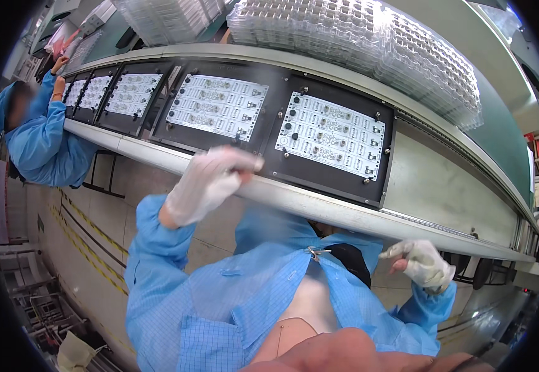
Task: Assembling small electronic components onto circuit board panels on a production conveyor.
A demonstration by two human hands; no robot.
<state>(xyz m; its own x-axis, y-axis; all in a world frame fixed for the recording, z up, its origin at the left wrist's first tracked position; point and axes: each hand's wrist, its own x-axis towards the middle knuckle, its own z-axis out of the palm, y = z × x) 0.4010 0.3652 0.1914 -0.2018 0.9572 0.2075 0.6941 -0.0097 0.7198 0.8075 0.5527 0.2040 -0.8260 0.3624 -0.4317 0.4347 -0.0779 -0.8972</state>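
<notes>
My left hand (pixel 210 183), in a white glove with bare fingertips, hovers over the line's near rail. Blurred by motion, its fingers bend toward the thumb; whatever they may hold does not show. My right hand (pixel 421 263), gloved the same way, is off the near side of the line at the right. Its index finger and thumb are apart, with nothing visible between them. Closest to my left hand is a black fixture (pixel 269 162) bearing a white circuit board panel (pixel 216 106). Another white circuit board panel (pixel 331 135) lies in the black fixture to its right, with black round parts along its left side.
Stacks of clear plastic trays (pixel 356 43) stand along the far side. More fixtures with board panels (pixel 134 93) run leftward, where a co-worker in blue (pixel 49 136) reaches over the line. The metal rail (pixel 319 204) edges my side; a bare grey line section (pixel 443 180) lies right.
</notes>
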